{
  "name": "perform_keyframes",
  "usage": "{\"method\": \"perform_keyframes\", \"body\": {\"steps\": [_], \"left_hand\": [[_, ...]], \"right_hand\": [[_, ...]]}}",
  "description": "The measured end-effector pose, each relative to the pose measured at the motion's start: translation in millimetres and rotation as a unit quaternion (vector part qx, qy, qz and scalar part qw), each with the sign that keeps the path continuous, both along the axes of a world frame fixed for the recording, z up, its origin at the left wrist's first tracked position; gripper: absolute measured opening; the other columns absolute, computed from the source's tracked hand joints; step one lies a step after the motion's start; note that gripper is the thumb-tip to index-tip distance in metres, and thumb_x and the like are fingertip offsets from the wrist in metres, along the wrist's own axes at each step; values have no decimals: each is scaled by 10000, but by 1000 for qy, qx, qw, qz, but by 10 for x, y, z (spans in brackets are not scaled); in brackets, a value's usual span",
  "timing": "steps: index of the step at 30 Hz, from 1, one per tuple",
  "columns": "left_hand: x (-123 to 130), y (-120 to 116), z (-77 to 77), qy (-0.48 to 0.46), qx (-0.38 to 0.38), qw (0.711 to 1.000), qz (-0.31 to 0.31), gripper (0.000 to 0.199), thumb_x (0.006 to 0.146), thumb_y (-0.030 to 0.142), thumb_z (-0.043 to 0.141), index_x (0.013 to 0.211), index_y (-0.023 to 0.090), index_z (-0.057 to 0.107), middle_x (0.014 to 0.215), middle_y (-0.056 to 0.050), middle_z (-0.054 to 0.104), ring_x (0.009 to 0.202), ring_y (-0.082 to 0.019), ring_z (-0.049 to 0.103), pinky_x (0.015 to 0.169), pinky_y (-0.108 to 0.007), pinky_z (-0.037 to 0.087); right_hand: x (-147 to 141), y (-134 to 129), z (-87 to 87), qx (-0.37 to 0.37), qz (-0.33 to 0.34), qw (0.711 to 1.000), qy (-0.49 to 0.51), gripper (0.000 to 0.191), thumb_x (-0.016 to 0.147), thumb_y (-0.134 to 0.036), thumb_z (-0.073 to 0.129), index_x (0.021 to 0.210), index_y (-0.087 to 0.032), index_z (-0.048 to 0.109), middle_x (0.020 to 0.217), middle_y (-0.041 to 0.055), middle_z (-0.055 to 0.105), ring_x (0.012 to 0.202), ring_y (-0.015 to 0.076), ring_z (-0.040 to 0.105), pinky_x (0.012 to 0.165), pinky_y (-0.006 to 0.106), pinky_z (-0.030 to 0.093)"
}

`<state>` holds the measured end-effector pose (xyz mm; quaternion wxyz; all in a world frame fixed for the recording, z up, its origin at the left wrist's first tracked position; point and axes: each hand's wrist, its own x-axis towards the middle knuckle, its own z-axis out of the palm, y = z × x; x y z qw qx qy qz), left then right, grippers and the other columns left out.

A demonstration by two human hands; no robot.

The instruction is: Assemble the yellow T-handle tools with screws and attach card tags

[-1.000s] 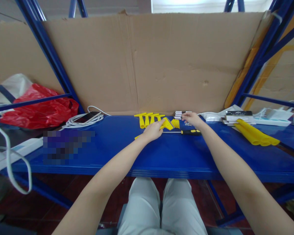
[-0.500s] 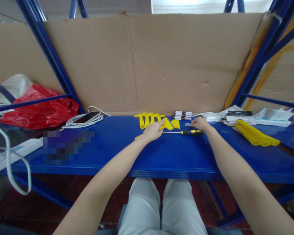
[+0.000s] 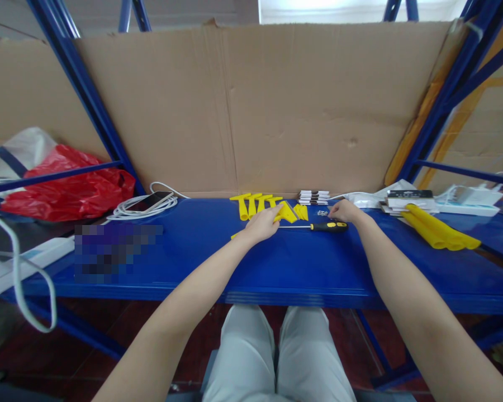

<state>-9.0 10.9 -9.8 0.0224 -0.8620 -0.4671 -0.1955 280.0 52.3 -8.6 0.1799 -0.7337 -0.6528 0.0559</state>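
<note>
My left hand (image 3: pixel 261 224) is closed on a yellow plastic scraper (image 3: pixel 285 213), its wide head pointing right. My right hand (image 3: pixel 343 211) has its fingertips pinched together just right of a small heap of screws (image 3: pixel 322 213); whatever they hold is too small to make out. A screwdriver (image 3: pixel 329 226) with a black and yellow handle lies in front of both hands, shaft pointing left. Several more yellow scrapers (image 3: pixel 251 207) stand in a row behind my left hand. Small yellow flat pieces (image 3: pixel 302 212) lie between the held scraper and the screws.
White-and-black small packs (image 3: pixel 313 197) are stacked by the cardboard wall (image 3: pixel 302 111). Yellow tubular handles (image 3: pixel 438 229) lean on boxes (image 3: pixel 408 200) at right. A coiled white cable (image 3: pixel 145 206), phone (image 3: pixel 155 199) and red plastic bag (image 3: pixel 75 181) lie left on the blue bench (image 3: pixel 293 262).
My right hand has drawn slightly to the right, away from the screw heap, fingertips still together. My left hand stays in place with the scraper.
</note>
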Motion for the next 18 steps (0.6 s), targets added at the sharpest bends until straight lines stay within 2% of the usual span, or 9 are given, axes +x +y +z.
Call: {"method": "perform_keyframes", "body": {"steps": [6,12,18], "left_hand": [[3,-7,6,-2,-6,1000,-4,575,867,174,468,1433,170,372,1342,-122,560,1208,-242,541,986,-380,449],[7,-13,7,-6,-9,1000,-3,581,866,166,468,1439,161,368,1337,-118,566,1211,-232,538,1006,-362,428],[1,-7,-6,-15,-11,1000,-4,581,865,162,472,1437,174,374,1340,-130,559,1211,-250,534,987,-386,439]], "right_hand": [[21,-28,26,-24,20,1000,-1,164,671,-72,604,638,-155,741,724,59,725,707,179,673,677,221,510],[70,-45,72,-60,63,996,-19,178,642,-74,614,695,-166,758,763,38,732,754,188,683,708,220,520],[69,-29,37,-50,56,997,-22,184,657,-69,603,707,-158,757,769,41,732,755,181,682,705,205,515]]}}
